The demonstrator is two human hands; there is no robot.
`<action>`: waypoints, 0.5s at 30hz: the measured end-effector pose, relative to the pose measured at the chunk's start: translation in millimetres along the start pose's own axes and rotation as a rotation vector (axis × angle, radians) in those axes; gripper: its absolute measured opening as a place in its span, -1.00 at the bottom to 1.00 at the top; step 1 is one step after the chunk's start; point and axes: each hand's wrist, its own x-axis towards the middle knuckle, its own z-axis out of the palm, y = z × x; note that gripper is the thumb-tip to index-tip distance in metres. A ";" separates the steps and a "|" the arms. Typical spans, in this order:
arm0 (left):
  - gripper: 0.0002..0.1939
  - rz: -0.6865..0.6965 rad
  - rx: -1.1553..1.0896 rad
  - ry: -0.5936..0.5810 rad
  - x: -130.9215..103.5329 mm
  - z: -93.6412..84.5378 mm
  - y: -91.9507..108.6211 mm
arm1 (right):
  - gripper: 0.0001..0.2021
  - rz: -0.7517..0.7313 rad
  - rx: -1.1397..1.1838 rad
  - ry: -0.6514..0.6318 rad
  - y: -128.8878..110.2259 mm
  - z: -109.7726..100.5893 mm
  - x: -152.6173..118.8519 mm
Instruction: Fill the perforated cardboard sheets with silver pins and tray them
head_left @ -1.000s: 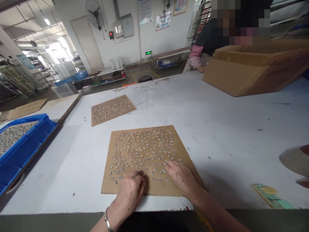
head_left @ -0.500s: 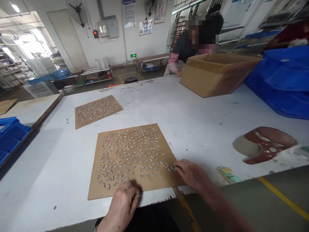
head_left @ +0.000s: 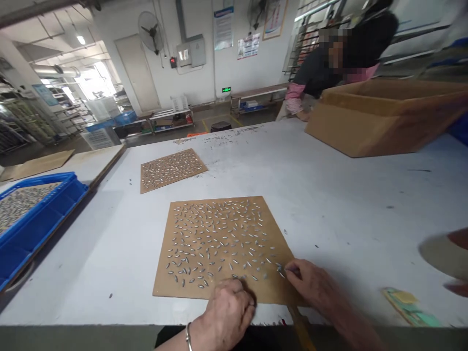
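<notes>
White surface (head_left: 329, 200) spreads well beyond our fingers (head_left: 233, 286), with a brown sheet (head_left: 165, 284) beneath and ahead of them. Our left hand (head_left: 231, 309) curls over its near edge; our right hand (head_left: 315, 286) bends at its right edge, just beside a few silvery pieces (head_left: 280, 268). We cannot tell whether either hand's fingers are clamped on one. Most of the sheet ahead of them already bears spaced-out pieces, while the strip nearest the left fingers is mostly bare. Farther ahead and left, a second sheet (head_left: 203, 169) lies more densely covered.
</notes>
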 end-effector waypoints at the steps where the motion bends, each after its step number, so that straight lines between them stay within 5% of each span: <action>1: -0.91 -0.011 -0.015 0.003 -4.7 -0.5 -1.2 | -0.84 0.033 -0.011 -0.028 0.0 -1.2 1.4; 7: -0.87 -0.071 -0.116 0.100 -32.4 -7.3 -16.5 | -0.84 -0.008 0.019 0.019 -26.8 -18.3 11.1; 15: -0.82 -0.073 -0.192 0.165 -45.6 -14.2 -27.2 | -0.80 -0.492 -0.082 -0.140 -138.4 2.3 67.0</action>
